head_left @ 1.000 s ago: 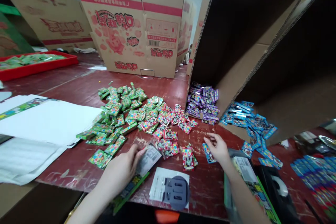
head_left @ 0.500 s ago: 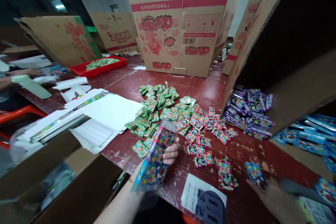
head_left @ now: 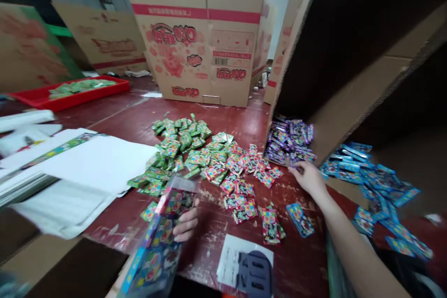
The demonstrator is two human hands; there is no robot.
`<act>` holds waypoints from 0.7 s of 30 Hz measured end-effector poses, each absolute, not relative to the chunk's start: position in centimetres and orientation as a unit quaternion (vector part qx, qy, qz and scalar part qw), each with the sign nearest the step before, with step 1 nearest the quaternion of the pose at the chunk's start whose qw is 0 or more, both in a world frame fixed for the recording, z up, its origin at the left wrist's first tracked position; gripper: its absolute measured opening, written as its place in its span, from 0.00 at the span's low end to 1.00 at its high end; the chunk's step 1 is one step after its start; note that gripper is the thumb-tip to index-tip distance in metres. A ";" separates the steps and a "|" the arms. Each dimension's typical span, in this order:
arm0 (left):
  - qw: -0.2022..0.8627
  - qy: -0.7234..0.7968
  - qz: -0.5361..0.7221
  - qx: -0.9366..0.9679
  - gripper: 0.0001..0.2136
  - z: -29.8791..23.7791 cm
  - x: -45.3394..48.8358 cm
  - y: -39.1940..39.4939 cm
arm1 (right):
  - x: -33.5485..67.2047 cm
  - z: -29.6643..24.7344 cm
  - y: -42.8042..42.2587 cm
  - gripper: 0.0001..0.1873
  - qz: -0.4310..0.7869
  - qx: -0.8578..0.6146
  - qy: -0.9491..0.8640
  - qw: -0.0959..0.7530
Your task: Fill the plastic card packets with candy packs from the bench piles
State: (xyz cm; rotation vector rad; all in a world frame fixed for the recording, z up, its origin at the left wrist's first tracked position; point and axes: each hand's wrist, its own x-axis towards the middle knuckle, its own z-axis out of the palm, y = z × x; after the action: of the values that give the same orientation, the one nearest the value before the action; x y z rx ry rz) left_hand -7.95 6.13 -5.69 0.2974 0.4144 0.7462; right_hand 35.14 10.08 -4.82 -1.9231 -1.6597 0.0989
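My left hand [head_left: 186, 226] is wrapped round a clear plastic box [head_left: 159, 242], held tilted above the table's near edge. Colourful candy packets show through its side. My right hand [head_left: 309, 178] reaches to the purple packets [head_left: 291, 139] piled at the mouth of a cardboard carton. Its thumb and fingers are apart at the pile's front edge, and I cannot make out a packet between them. Loose on the table lie green packets [head_left: 181, 139] and red packets [head_left: 240, 186]. A single blue packet [head_left: 300, 220] rests below my right hand.
Tall cartons [head_left: 195, 37] stand at the back, and an open carton [head_left: 296, 56] rises on the right. More blue packets [head_left: 380, 191] spill there. White sheets [head_left: 104, 158] and a red tray [head_left: 73, 100] are at left. A dark slotted piece [head_left: 256, 272] lies near the front edge.
My right hand has left the blue packet at the lower right and moved up to the purple pile. The view has turned right. My left hand still holds the plastic box.
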 end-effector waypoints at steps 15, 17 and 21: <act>0.812 0.328 0.480 0.052 0.04 -5.6 -11.6 4.8 | 7.7 -6.0 23.3 0.15 0.258 -0.571 -0.708 0.326; 0.756 0.422 0.499 0.037 0.08 -4.8 -11.4 4.9 | 7.9 -6.3 23.2 0.15 0.297 -0.572 -0.689 0.333; 0.710 0.497 0.498 0.047 0.11 -3.3 -11.0 5.6 | 11.4 -5.8 19.8 0.15 0.402 -0.552 -0.632 0.365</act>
State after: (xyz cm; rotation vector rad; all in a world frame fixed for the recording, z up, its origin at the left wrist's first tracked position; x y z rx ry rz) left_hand -10.97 5.63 -3.30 0.1035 1.1021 1.1047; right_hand 11.41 19.82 -5.79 -1.4203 -1.6248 1.0349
